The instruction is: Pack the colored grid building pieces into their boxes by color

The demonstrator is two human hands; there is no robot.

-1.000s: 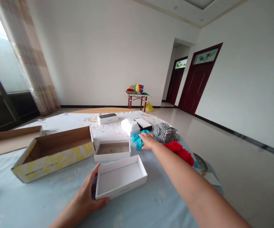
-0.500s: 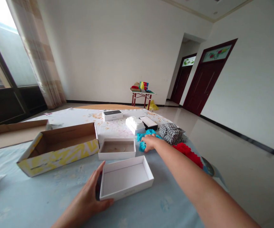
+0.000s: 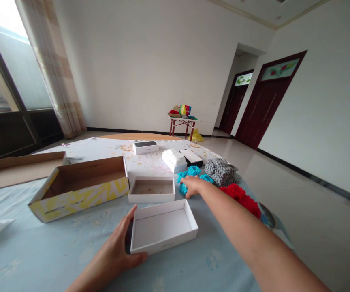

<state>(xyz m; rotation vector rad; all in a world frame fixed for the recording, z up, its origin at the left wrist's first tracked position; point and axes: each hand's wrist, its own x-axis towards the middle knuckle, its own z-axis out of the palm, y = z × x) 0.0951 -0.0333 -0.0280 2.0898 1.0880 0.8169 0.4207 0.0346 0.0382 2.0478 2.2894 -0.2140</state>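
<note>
My left hand rests on the light blue cloth, fingers wrapped round the left end of a shallow white box tray that lies open and empty. My right hand reaches far forward and closes on a bit of the turquoise bumpy material. Just beyond lie a grey heap and a red heap of the same bumpy stuff. A second small white box, with a brownish inside, sits between the tray and the turquoise heap.
A long cardboard box with yellow print stands open at the left, with a flat cardboard lid behind it. Farther back lie a white box with a dark top, a white moulded insert and a black-lined box. Red doors are at right.
My right hand has drawn slightly back toward me over the turquoise heap, closing on a piece. The left hand keeps its hold on the white tray. The view shifted a little.
</note>
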